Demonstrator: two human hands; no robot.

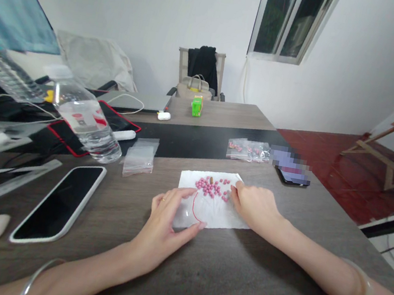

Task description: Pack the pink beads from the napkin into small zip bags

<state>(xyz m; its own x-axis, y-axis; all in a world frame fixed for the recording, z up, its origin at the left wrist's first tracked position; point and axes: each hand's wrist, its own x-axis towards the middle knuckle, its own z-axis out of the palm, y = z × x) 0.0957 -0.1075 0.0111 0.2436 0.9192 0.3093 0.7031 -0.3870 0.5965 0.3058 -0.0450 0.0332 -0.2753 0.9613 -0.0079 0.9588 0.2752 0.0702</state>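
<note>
Partner: State of the left side?

Me: My left hand [159,224] is low at the near-left part of the white paper [223,217]. Thumb and forefinger stand well apart, bowed around a clear bag [184,211] with a red line along its mouth. I read that as gripping it by the edges. No tablet made out inside.

Partner: And the right?

Me: My right hand [257,208] is at the paper's right side. Fingers [236,194] are curled narrow, tips just beside the outlying tablets. Cannot tell whether they pinch one; the hand hides it.

Partner: Where is the loose stock?

Me: Pink tablets [209,188] are on the upper half of the paper: one dense cluster, a few strays toward my right hand. One brown capsule [211,180] is among them at the far edge of the cluster.

Partner: How far along?

Me: Partway, by my judgement. Done: filled bags [249,151] on the worktop [198,273], beyond the paper, near the dark phone [293,168]; reddish pieces show through the plastic. Exact bag count unclear, they overlap. Left: the whole loose cluster, capsule included, plus a stack of flat bags [141,157] left of the paper, apparently unused.
</note>
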